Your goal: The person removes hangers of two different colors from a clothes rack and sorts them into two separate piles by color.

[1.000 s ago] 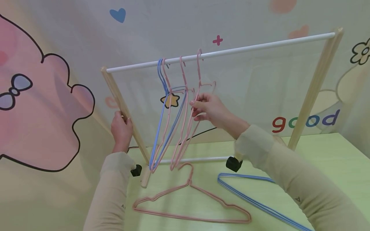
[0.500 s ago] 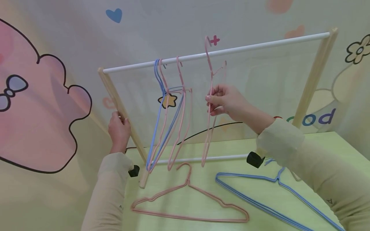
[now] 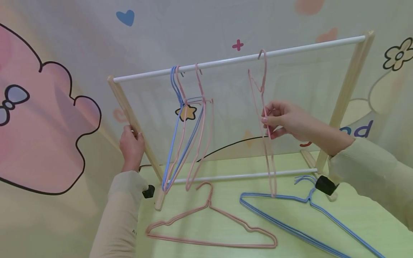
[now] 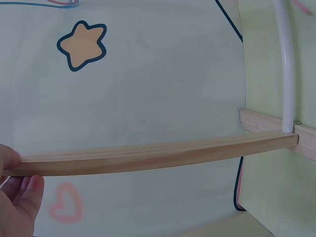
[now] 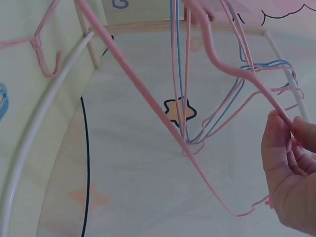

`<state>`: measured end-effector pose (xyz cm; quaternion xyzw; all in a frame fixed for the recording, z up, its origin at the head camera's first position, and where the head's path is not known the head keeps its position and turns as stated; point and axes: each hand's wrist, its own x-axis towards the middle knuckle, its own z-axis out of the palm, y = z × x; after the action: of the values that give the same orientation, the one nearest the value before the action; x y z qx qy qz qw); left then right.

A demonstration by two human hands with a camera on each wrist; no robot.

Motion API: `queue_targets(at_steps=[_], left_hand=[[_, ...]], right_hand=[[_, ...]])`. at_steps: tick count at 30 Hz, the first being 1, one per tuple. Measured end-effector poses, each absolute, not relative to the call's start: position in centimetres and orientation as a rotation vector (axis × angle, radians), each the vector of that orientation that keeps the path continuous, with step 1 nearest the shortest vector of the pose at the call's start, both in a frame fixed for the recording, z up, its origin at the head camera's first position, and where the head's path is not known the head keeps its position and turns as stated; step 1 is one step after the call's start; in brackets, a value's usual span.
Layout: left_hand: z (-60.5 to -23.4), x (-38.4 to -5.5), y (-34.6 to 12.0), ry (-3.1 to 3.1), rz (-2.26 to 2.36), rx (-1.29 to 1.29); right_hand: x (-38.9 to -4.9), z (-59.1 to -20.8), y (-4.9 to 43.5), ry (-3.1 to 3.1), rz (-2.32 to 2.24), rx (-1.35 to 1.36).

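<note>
My right hand pinches a pink hanger by its side wire, between thumb and fingers. The hanger's hook overlaps the white top rail; I cannot tell whether it rests there. On the left, my left hand grips the wooden post of the rack. Blue hangers and a pink hanger hang bunched toward the rail's left. Slightly right of them hangs another pink hanger. In the right wrist view, thumb and fingertips hold the pink wire.
On the pale green table, pink hangers lie at front centre. Several stacked blue hangers lie to the right. The rack's lower white rail crosses behind them, and its right post stands near my right sleeve.
The right hand has lifted the pink hanger off the rail, carried it right and turned it, so its hook faces left. The hook has come down to rail height. The left hand stays on the post.
</note>
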<state>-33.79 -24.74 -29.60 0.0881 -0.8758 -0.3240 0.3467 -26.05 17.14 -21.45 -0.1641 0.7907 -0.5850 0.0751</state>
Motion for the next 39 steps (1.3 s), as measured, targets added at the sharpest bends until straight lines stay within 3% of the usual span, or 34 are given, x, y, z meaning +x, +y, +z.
queue_targets(at_steps=[9,24,39], left_hand=[[-29.7,-33.8,-24.7,-2.257,-0.827,0.227],[-29.7,-33.8,-24.8,-2.269,-0.819,0.231],[-29.7,-33.8,-24.7,-2.267,-0.808,0.223]], right_hand=[[-25.7,-23.3,21.6,2.371,-1.564,-0.580],[-25.2,-26.5,25.0,2.341,-1.356,-0.659],[-25.3,-30.6,24.7,2.223,-1.193,-0.701]])
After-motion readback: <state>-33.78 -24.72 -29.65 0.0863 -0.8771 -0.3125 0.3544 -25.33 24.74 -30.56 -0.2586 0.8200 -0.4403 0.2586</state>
